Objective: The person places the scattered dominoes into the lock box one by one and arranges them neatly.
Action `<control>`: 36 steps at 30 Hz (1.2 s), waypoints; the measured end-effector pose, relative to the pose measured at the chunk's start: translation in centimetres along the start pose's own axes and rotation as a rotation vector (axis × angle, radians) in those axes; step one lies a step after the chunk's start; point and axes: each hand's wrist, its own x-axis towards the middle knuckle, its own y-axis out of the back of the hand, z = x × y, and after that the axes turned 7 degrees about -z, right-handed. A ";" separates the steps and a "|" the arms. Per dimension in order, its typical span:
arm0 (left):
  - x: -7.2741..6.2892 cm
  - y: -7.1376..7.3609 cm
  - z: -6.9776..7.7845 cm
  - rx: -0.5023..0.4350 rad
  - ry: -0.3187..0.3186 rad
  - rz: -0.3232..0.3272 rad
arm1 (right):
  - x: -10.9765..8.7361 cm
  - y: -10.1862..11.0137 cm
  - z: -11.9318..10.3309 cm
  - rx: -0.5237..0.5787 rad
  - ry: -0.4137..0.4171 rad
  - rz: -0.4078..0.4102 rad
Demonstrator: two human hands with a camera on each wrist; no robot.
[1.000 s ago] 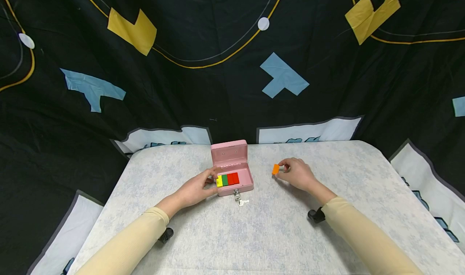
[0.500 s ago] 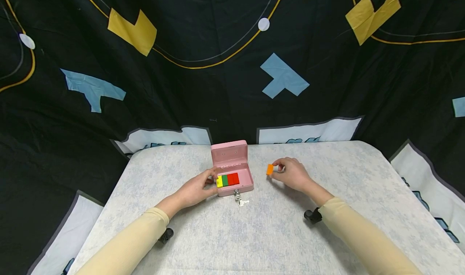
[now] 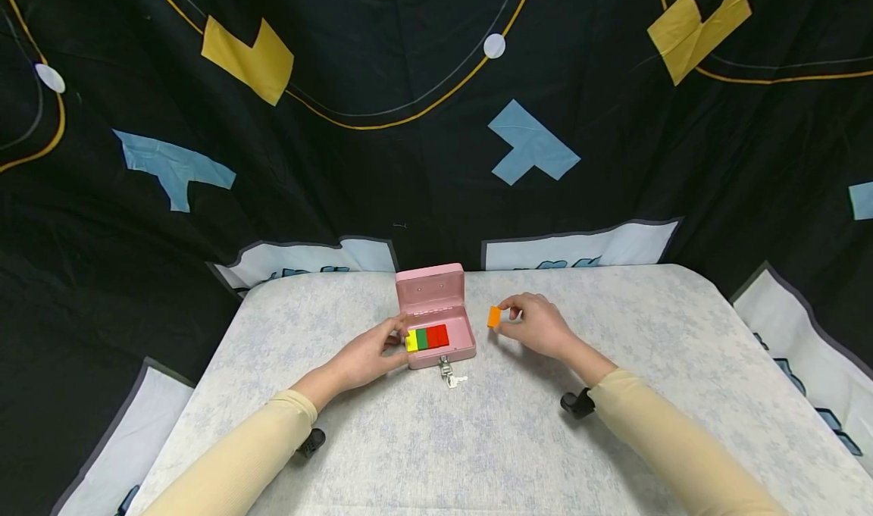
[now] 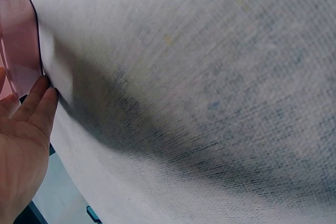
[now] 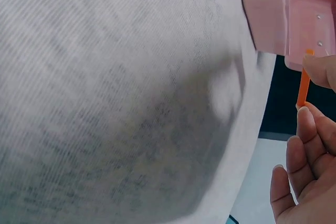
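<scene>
A pink cash box (image 3: 466,336) stands with its lid (image 3: 431,289) raised. Inside, a row of yellow (image 3: 411,342), green (image 3: 422,339) and red (image 3: 438,336) dominoes lies along its left part. My left hand (image 3: 368,355) holds the box at its left end; in the left wrist view its fingers (image 4: 44,106) lie against the box's corner. Just right of the box, my right hand (image 3: 539,324) pinches an orange domino (image 3: 494,317) between thumb and finger above the table. In the right wrist view this domino (image 5: 304,85) appears edge-on, a thin strip; the other fingers (image 5: 299,169) are loosely bent.
A small key (image 3: 453,381) hangs from the lock at the box's front. Pale patterned cloth covers the table (image 3: 436,448). Behind the table's far edge hangs a black curtain (image 3: 423,182) with yellow and blue shapes. A black camera sits at each wrist.
My right hand has carried the orange domino leftward, closer to the pink cash box. The left hand, the box and the dominoes inside it have stayed in place.
</scene>
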 end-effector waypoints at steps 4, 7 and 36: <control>0.0 0.0 0.0 -0.004 -0.002 0.000 | 0.1 -0.1 -0.3 0.010 0.005 -0.003; 0.0 0.0 0.1 -0.001 -0.003 0.001 | 0.3 -0.2 -0.6 0.015 0.005 -0.005; -0.1 0.0 0.1 -0.002 -0.003 -0.008 | 1.6 -1.6 -2.9 -0.038 0.069 -0.041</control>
